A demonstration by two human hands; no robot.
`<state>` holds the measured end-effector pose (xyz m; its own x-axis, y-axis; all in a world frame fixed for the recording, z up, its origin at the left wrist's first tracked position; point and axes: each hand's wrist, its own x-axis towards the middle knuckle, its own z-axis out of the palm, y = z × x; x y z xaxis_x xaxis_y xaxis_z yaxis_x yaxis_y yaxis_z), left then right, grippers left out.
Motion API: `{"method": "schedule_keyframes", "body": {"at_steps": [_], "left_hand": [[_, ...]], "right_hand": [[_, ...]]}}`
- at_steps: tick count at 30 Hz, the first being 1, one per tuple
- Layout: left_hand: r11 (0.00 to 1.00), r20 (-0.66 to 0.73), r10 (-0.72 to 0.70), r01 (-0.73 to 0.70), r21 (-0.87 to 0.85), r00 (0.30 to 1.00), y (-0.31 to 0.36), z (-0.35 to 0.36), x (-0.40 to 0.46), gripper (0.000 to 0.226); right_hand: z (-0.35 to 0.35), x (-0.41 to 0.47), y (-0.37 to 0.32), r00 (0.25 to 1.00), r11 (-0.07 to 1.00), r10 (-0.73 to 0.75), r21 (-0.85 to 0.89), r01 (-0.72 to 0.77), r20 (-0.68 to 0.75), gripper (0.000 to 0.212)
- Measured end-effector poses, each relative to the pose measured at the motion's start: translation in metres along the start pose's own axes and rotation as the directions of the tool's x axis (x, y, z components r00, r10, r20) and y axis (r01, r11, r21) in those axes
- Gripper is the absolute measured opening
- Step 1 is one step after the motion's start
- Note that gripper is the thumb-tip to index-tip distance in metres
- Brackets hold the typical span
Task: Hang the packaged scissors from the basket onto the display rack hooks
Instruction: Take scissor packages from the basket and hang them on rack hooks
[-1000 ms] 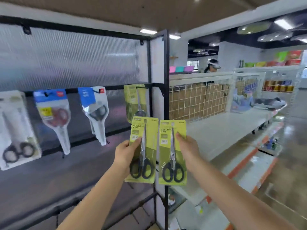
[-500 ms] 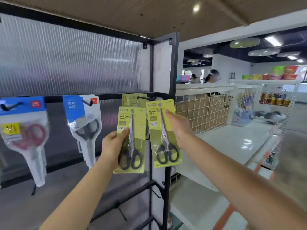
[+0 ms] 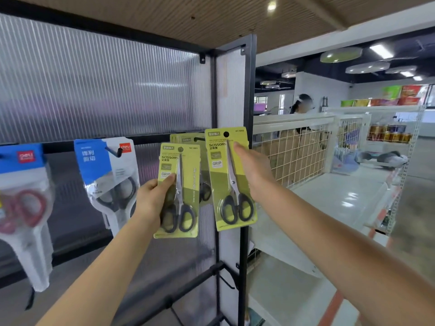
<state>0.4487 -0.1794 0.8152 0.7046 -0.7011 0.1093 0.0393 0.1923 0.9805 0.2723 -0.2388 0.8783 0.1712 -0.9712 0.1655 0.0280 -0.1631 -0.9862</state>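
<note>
My left hand (image 3: 154, 200) grips a green scissors pack (image 3: 177, 191) by its left edge, thumb across the front. My right hand (image 3: 253, 171) holds a second green scissors pack (image 3: 229, 180) by its right edge, raised a little higher, its hang hole near the top. Both packs are in front of the black display rack (image 3: 249, 137). Behind them several green scissors packs (image 3: 186, 138) hang on a black hook (image 3: 200, 139) at the rack's right end. The basket is out of view.
Blue-and-white scissors packs (image 3: 110, 175) and a red-handled one (image 3: 21, 208) hang on hooks to the left. A lower black rail with bare hooks (image 3: 226, 278) runs below. White shelving and a wire-mesh bin (image 3: 294, 156) stand to the right; a person (image 3: 302, 107) stands beyond.
Both hands have lifted the green packs up and toward the rack's right-end hook. The right pack now sits higher than the left. My view has shifted right and closer to the rack.
</note>
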Motion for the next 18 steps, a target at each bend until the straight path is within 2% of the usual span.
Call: {"method": "schedule_keyframes", "body": {"at_steps": [8,11,15,18], "left_hand": [[0.998,0.029,0.054,-0.054,-0.019,0.998,-0.007,0.003,0.015,0.023],[0.99,-0.008,0.126,-0.125,0.065,0.992,-0.012,-0.001,0.02,0.024],[0.95,-0.099,0.268,-0.246,0.195,0.958,-0.02,-0.002,0.021,0.03],[0.94,-0.117,0.285,-0.253,0.228,0.951,-0.026,-0.001,0.024,0.031]], "right_hand": [[0.008,0.013,0.017,0.999,0.999,-0.039,-0.03,0.04,0.008,0.055],[0.021,0.019,0.023,0.997,0.997,-0.073,-0.025,0.073,0.038,0.056],[0.039,0.033,0.032,0.996,0.996,-0.09,-0.029,0.09,0.003,0.048],[0.053,0.047,0.037,0.993,0.991,-0.118,-0.067,0.117,-0.01,0.047]]}}
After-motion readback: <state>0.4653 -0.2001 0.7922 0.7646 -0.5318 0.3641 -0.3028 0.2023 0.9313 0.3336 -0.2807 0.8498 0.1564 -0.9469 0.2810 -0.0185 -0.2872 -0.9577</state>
